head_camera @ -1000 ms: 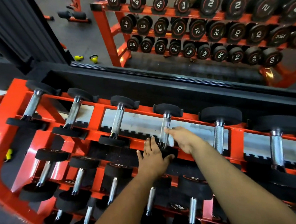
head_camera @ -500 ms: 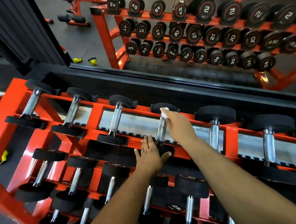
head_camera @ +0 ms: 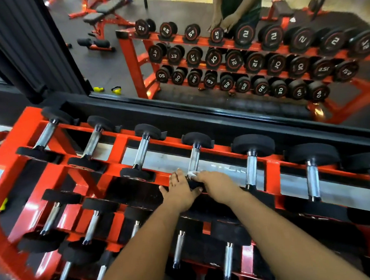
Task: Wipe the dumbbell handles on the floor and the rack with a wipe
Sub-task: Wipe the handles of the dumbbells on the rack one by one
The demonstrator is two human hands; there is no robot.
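An orange three-tier rack point(head_camera: 58, 171) holds black dumbbells with chrome handles. On the top tier, the fourth dumbbell from the left shows its chrome handle point(head_camera: 194, 161). My right hand point(head_camera: 217, 184) holds a white wipe point(head_camera: 192, 174) against the near end of that handle, fingers curled over it. My left hand point(head_camera: 179, 189) rests with straight fingers on the near black head of the same dumbbell, which is mostly hidden under both hands.
Neighbouring dumbbell handles stand left point(head_camera: 142, 151) and right point(head_camera: 251, 170) of the one under my hands. A wall mirror point(head_camera: 196, 52) behind the rack reflects the rack, benches and a person. Lower tiers hold more dumbbells point(head_camera: 178, 248).
My right hand slid with the wipe from the far end of the handle back down to its near end. The left hand stayed on the dumbbell head.
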